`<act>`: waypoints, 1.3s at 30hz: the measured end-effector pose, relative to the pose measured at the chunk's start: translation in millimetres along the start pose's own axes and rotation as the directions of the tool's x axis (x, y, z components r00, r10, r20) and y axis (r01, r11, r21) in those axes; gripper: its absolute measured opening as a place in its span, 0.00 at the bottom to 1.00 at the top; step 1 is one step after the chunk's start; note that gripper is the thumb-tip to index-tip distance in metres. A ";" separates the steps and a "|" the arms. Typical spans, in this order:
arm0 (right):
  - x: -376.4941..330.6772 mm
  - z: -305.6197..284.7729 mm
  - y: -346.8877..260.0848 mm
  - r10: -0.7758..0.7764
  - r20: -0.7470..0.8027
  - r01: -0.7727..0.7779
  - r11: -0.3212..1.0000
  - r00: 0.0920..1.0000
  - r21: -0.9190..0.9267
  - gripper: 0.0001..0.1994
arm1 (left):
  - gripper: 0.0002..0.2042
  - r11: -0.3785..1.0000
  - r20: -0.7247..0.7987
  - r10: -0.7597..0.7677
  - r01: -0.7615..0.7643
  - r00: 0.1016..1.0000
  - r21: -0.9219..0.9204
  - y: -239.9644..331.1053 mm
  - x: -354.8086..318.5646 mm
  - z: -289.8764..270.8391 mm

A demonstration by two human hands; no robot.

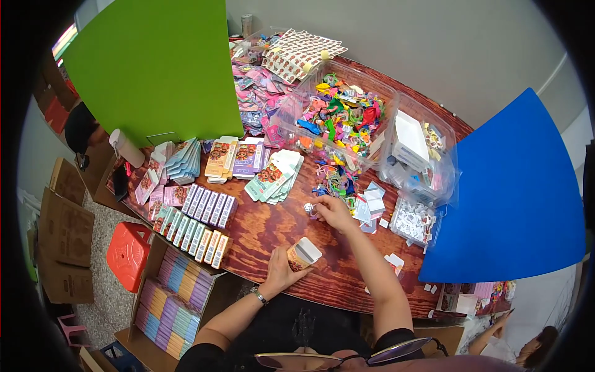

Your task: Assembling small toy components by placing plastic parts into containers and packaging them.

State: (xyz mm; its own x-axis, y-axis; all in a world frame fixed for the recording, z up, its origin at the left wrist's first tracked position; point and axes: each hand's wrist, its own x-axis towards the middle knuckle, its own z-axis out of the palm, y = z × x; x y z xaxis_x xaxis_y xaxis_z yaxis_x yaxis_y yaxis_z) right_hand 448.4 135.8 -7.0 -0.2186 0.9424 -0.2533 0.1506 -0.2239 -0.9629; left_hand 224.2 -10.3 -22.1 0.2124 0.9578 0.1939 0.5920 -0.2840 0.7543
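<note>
Near the table's front edge, my left hand (281, 271) is wrapped round a small orange carton (299, 257), its top open and a white flap raised. Farther up and to the right, my right hand (333, 214) pinches a small whitish, shiny piece (310, 209) that is too small to name. It is held apart from the carton, over the wooden table (260, 226). Just beyond the right hand lies a heap of small coloured rings and bands (338, 180). Beside that hand are several loose white and clear cards (372, 201).
Rows of filled cartons (211, 204) stand at the left, with flat cartons (276, 177) behind. Clear tubs of colourful trinkets (347, 115) and white pieces (415, 222) sit right. Green (161, 68) and blue panels (508, 198) flank the table; a packed box (170, 297) stands below.
</note>
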 end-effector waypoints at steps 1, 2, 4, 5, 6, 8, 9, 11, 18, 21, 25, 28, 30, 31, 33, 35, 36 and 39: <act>8.0 6.6 6.6 -0.107 -0.050 0.085 0.941 0.993 -0.328 0.13 | 0.40 1.000 0.006 -0.012 0.012 1.000 0.000 -1.0 -1.6 0.2; 15.4 11.2 11.5 -0.224 -0.063 0.138 0.770 0.972 -0.622 0.14 | 0.40 1.000 0.002 -0.012 0.012 1.000 0.004 1.6 -0.6 -2.4; 23.8 16.9 22.5 -0.268 -0.068 0.143 0.693 0.961 -0.706 0.14 | 0.39 0.999 -0.059 0.026 -0.028 0.998 -0.026 6.5 -0.8 -8.2; 25.0 21.6 22.4 -0.308 -0.065 0.143 0.606 0.949 -0.782 0.15 | 0.39 1.000 -0.064 0.020 -0.021 0.998 -0.022 8.0 -1.7 -12.2; 29.0 23.6 21.1 -0.212 -0.069 0.082 0.628 0.975 -0.774 0.16 | 0.38 1.000 -0.066 0.005 -0.005 0.998 -0.010 9.2 -2.1 -16.1; 31.4 26.1 19.5 -0.180 -0.040 0.080 0.610 0.983 -0.789 0.17 | 0.37 1.000 -0.062 -0.017 0.017 0.998 0.006 8.5 -3.3 -21.3; 32.1 26.7 18.5 -0.149 -0.018 0.074 0.590 0.989 -0.804 0.17 | 0.38 0.998 -0.107 0.055 -0.056 0.993 -0.011 7.5 -4.0 -22.9; 34.2 26.9 16.9 -0.083 0.014 0.061 0.595 0.996 -0.801 0.18 | 0.39 0.993 -0.141 0.115 -0.119 0.983 -0.021 1.0 -9.1 -22.4; 36.9 28.2 17.7 -0.117 -0.061 0.014 0.552 0.991 -0.834 0.19 | 0.43 0.915 -0.269 0.271 -0.334 0.924 -0.227 6.9 -12.8 -17.0; 35.3 25.1 22.3 -0.230 -0.027 0.098 0.513 0.973 -0.853 0.20 | 0.42 0.961 -0.168 0.251 -0.267 0.953 -0.076 22.6 -11.3 -25.6; 37.8 21.2 18.2 -0.125 0.057 0.116 0.544 0.991 -0.831 0.25 | 0.41 0.974 -0.072 -0.077 0.059 0.994 -0.220 37.6 -12.8 -22.4; 33.4 15.4 25.5 -0.200 0.067 0.170 0.556 0.977 -0.813 0.24 | 0.41 0.980 -0.070 -0.031 0.017 0.997 -0.198 40.6 -10.9 -21.7; 17.9 22.9 16.2 -0.147 0.002 0.113 0.752 0.989 -0.650 0.21 | 0.41 0.983 -0.075 -0.026 0.012 0.997 -0.184 38.3 -14.2 -22.3; 11.5 23.3 9.1 -0.147 0.006 0.115 0.750 0.989 -0.651 0.21 | 0.41 0.988 -0.080 -0.019 0.007 0.997 -0.156 35.8 -14.6 -21.3; -5.6 15.8 -8.9 -0.154 -0.001 0.119 0.772 0.988 -0.624 0.18 | 0.41 0.991 -0.079 -0.005 -0.006 0.997 -0.136 33.9 -12.5 -20.0; -28.4 3.5 -34.0 -0.174 0.010 0.144 0.778 0.985 -0.612 0.16 | 0.40 0.997 -0.093 0.014 -0.021 0.996 -0.075 33.7 -8.7 -18.4; -40.2 1.4 -49.7 -0.197 0.030 0.176 0.786 0.980 -0.593 0.15 | 0.40 0.996 -0.097 0.013 -0.021 0.995 -0.081 30.2 -8.7 -16.2; -75.7 4.3 -97.4 -0.140 0.085 0.163 0.871 0.987 -0.463 0.15 | 0.40 0.996 -0.055 -0.089 0.087 0.995 -0.036 16.4 -8.2 -6.5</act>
State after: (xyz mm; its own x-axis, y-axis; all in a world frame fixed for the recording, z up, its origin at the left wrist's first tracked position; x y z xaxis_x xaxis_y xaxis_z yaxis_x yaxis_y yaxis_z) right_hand 446.1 85.2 105.5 -0.3183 0.9400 -0.1228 0.5416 0.0740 -0.8373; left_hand 227.0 -22.5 -7.3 0.1161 0.9802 0.1603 0.5799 -0.1980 0.7903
